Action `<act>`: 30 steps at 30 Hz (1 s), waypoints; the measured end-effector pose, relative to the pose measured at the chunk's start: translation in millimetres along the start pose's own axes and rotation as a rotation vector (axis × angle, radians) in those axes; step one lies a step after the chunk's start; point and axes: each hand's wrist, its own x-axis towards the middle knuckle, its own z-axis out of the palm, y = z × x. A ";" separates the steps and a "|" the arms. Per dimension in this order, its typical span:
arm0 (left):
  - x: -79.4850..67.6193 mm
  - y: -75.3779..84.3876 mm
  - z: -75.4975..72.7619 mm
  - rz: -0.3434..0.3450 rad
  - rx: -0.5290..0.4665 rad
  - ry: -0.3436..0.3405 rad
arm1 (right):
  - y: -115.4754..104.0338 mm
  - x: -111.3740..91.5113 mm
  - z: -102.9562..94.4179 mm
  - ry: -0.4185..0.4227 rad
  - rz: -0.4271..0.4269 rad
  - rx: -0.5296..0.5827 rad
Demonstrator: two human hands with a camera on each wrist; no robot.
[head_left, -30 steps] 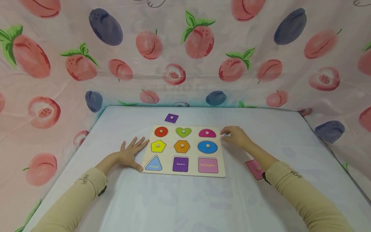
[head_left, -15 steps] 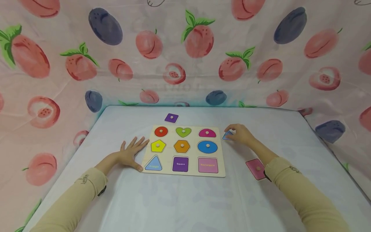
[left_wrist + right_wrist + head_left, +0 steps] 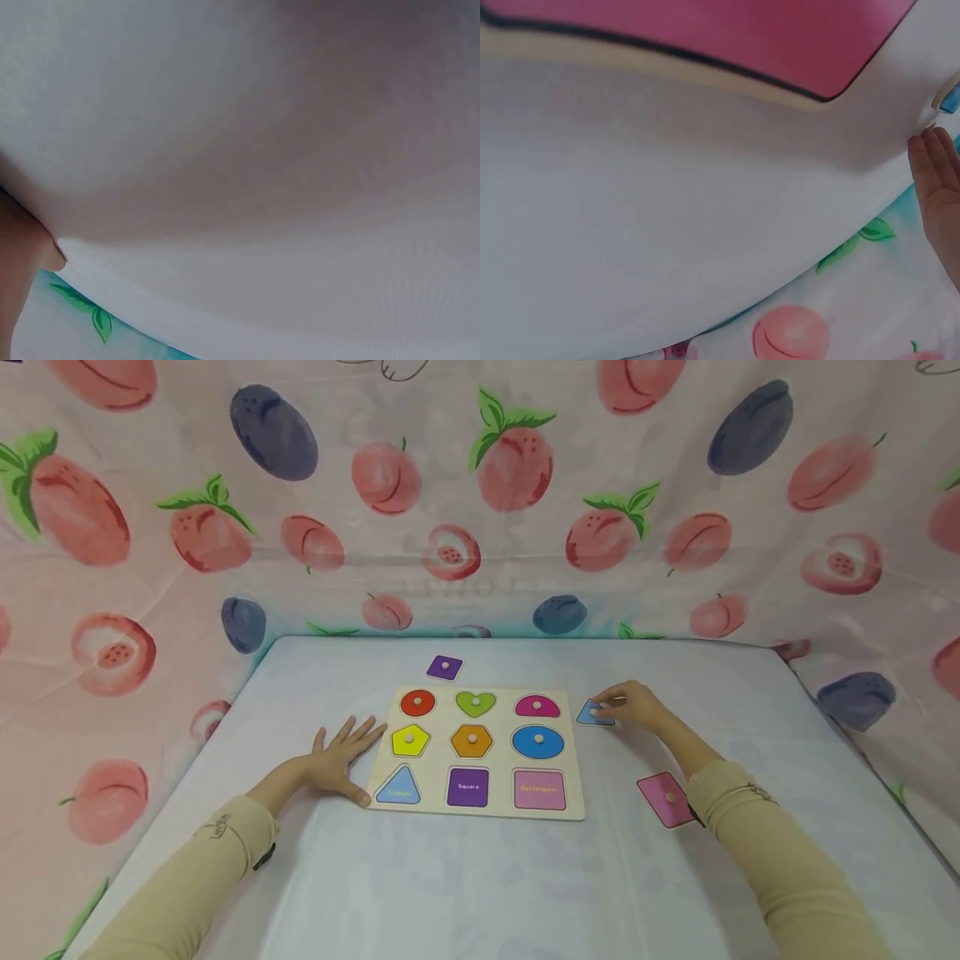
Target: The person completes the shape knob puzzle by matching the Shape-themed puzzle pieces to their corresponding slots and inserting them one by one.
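My right grip (image 3: 634,704) is at the blue triangle (image 3: 586,718), forefinger and thumb bent beside its small knob (image 3: 594,712); I cannot tell whether they pinch it. The triangle lies on the desk (image 3: 420,885), just beside the right edge of the wooden board (image 3: 432,777). My left grip (image 3: 336,766) rests with fingers spread, touching the board's left edge, thumb at its near left corner. Six knobbed pieces (image 3: 463,747) sit in the board's two far rows; the near row shows three coloured slots (image 3: 400,783), labelled Triangle, Square and Rectangular. A purple square (image 3: 438,671) lies just past the far edge, and a pink rectangle (image 3: 660,795) lies beside my right sleeve (image 3: 772,843).
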 end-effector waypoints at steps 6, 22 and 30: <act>-1.1 0.9 -1.5 -0.006 -0.001 0.006 | -0.7 2.8 -1.1 -0.008 0.051 -0.009; -0.7 1.2 3.4 0.000 -0.006 -0.003 | -2.0 0.7 8.3 0.050 0.108 -0.058; -0.6 0.1 0.8 0.010 0.006 0.005 | -7.0 1.9 11.6 0.075 0.099 -0.075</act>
